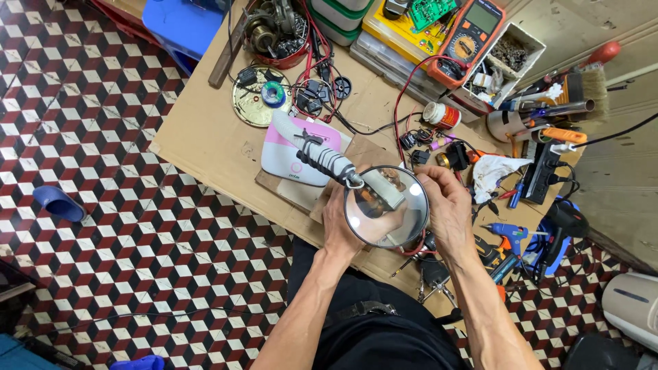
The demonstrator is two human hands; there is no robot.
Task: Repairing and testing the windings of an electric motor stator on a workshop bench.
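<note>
**Small part under the magnifier – handle by the edges**

Part (381, 196) sits at frame centre, seen through the round magnifier lens (387, 206). It looks like a small grey block with brownish windings or contacts; the lens distorts it, so I can't tell the exact shape.

Left hand (340, 226) is at 8 o'clock of the lens, fingers curled in under the glass and apparently pinching the part from that side. Right hand (449, 205) is at 3 o'clock, fingers half closed around the lens edge or the part's far end; I can't tell which, because the rim hides the contact.

Handling judgement:
- Light and rigid, a two-finger pinch should be enough.
- Probably fragile at the brown bits, fine wire or solder. Grip the grey body's long sides, not that end.
- Smooth casing, may slip if the fingers are oily.

The lens hangs on a grey flexible arm (322, 159) running to 11 o'clock, over a pink and white device (291, 156). The glass is breakable and the arm springy, so avoid knocking it.

Around it on the cardboard-covered table (205, 137): orange multimeter (473, 34) at 1 o'clock, blue glue gun (506, 233) at 4 o'clock, round tin lid (257, 96) at 11 o'clock.
</note>
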